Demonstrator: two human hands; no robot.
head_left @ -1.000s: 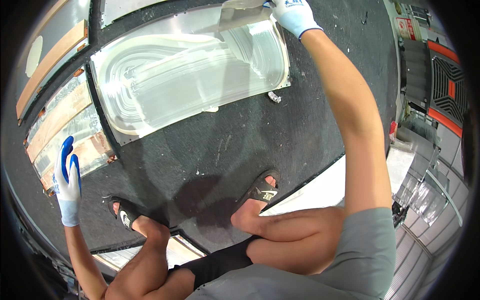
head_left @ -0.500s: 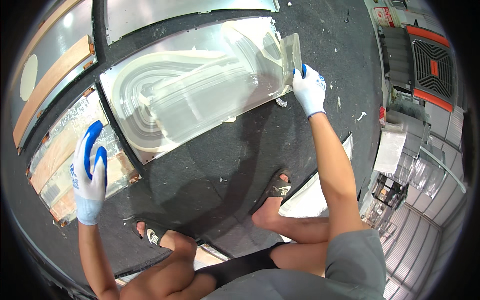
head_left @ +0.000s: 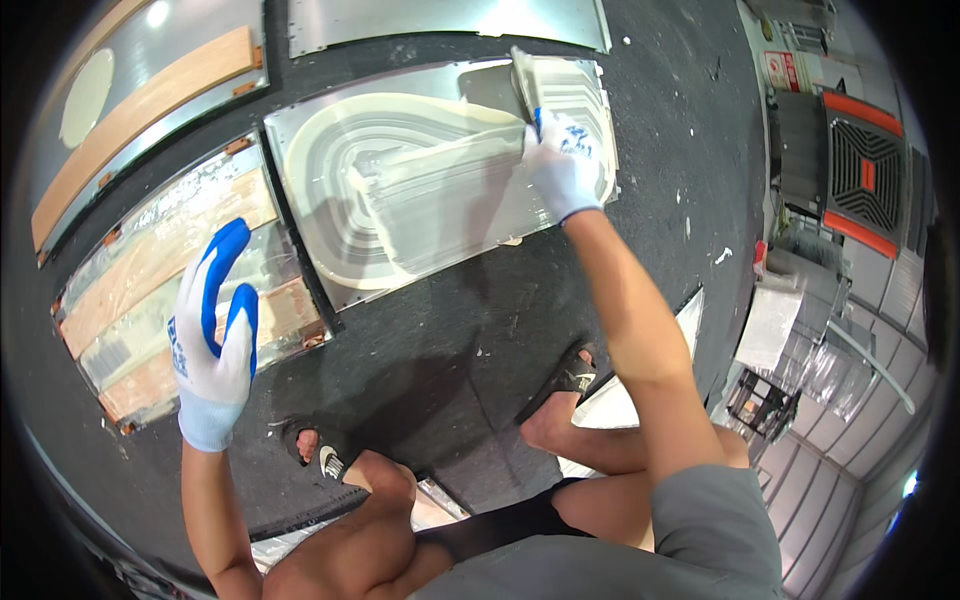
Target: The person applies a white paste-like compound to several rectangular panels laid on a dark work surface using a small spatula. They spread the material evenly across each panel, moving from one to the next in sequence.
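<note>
A flat metal panel (head_left: 350, 296) lies on the dark floor, coated with cream paste (head_left: 330, 180) in curved and straight ridges. My right hand (head_left: 568, 168), in a white and blue glove, is closed around a spreading trowel (head_left: 524, 85). The trowel's blade stands over the panel's right part, amid the paste; its lower edge is partly hidden by my hand. My left hand (head_left: 212, 335), gloved alike, hangs with fingers apart and nothing in them. Beneath it is a panel with film-wrapped wood-coloured planks (head_left: 165, 285).
At the upper left, another metal panel bears a wooden plank (head_left: 150, 125) and a cream paste patch (head_left: 88, 98). A further metal panel (head_left: 450, 22) lies at the far edge. To the right stand an orange and black case (head_left: 866, 175) and plastic-wrapped goods (head_left: 815, 330).
My right hand and the trowel have moved left from the panel's right edge onto its coated surface. Ridges now show at the right end. My left hand stays open; the view has shifted.
</note>
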